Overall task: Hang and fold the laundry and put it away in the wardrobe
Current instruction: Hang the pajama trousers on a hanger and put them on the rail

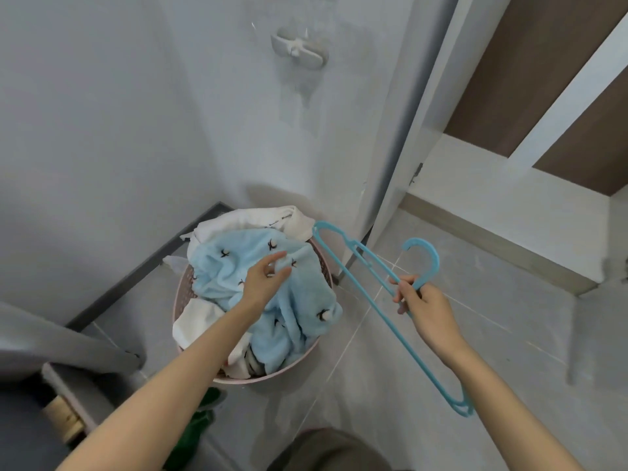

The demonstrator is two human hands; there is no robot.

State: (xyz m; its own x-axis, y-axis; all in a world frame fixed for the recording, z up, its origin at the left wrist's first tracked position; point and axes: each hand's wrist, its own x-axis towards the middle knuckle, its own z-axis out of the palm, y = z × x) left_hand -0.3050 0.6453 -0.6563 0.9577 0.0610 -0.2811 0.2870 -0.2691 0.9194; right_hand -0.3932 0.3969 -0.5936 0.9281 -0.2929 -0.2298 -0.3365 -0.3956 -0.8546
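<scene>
A pink laundry basket (292, 368) stands on the floor by the wall, heaped with clothes. On top lies a light blue fluffy garment (238, 263) with small dark marks, over white pieces (244, 219). My left hand (263, 283) reaches into the basket and its fingertips pinch a fold of the blue garment. My right hand (424, 307) grips a blue plastic hanger (370, 266) just below its hook, holding it slantwise above the floor to the right of the basket.
The open wardrobe (509, 171), white with a brown back panel, stands at the right, its door edge (384, 164) close behind the basket. A grey piece of furniture (51, 338) is at the lower left. Grey floor tiles (373, 385) lie underfoot.
</scene>
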